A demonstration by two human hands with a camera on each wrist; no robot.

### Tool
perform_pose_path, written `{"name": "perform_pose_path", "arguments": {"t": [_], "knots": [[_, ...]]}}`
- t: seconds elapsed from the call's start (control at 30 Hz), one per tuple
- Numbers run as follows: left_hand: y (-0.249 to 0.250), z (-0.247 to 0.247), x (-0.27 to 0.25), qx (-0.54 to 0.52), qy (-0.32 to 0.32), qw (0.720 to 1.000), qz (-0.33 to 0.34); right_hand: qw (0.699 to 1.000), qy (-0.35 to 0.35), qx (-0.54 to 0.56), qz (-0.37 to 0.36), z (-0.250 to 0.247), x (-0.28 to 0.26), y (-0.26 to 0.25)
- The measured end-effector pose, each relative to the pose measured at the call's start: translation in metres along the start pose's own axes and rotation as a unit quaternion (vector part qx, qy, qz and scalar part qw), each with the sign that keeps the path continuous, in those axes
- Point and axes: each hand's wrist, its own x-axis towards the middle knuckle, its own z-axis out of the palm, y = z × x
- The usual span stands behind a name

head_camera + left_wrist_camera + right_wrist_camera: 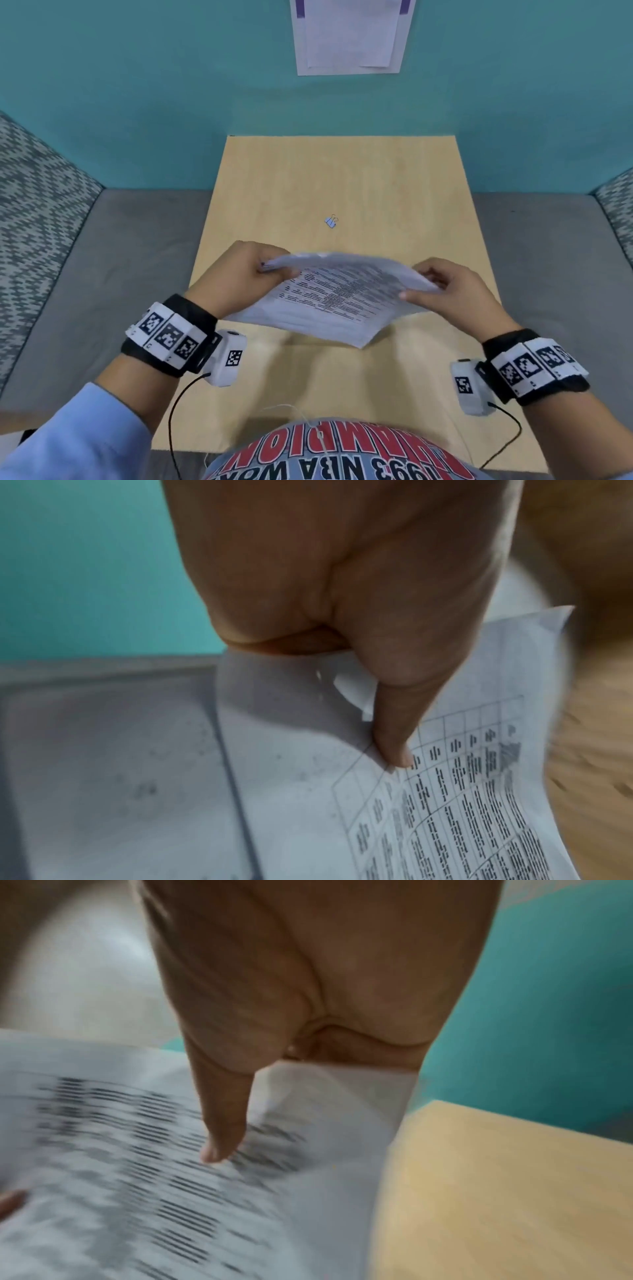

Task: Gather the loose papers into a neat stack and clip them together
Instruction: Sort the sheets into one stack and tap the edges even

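A stack of printed white papers [337, 298] is held above the light wooden table [359, 178], tilted with its near corner low. My left hand [263, 269] pinches the stack's left edge, thumb on top [394, 737] over the printed table on the papers [462, 791]. My right hand [424, 282] grips the right edge, and its thumb [222, 1123] lies across the blurred print of the papers [137, 1164]. A small blue binder clip [331, 221] lies on the table beyond the papers, apart from both hands.
A teal wall [137, 85] rises behind the table with a sheet taped to it [349, 34]. Grey cushioned seating [102, 257] flanks the table on both sides. Cables run from the wrist cameras along the table's near edge [178, 411].
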Motion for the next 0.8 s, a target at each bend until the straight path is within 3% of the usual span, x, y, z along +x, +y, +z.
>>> {"name": "perform_pose_path", "arguments": {"t": [0.1,0.2,0.37,0.47,0.63,0.7,0.8], "knots": [[-0.018,-0.009,-0.005,-0.141,0.016,0.987,-0.072,0.99,0.016,0.128,0.06,-0.016,-0.006,0.023],[-0.032,-0.005,-0.008,-0.253,0.036,0.962,-0.099,0.954,-0.007,0.291,0.072,-0.007,-0.005,0.025],[-0.048,0.023,-0.005,-0.336,0.135,0.931,-0.045,0.969,0.089,0.23,-0.02,0.005,0.006,0.003],[-0.071,0.045,0.001,-0.282,0.151,0.944,-0.073,0.983,0.116,0.138,-0.044,0.016,0.008,0.014],[-0.135,0.09,0.004,-0.121,0.037,0.989,-0.08,0.994,0.09,0.064,0.017,0.055,0.018,0.068],[-0.151,0.094,0.008,-0.095,0.053,0.99,-0.095,0.992,0.095,0.075,0.034,0.063,0.026,0.074],[-0.143,0.089,0.018,-0.141,0.097,0.975,-0.141,0.988,0.116,0.081,0.055,0.061,0.035,0.068]]}}
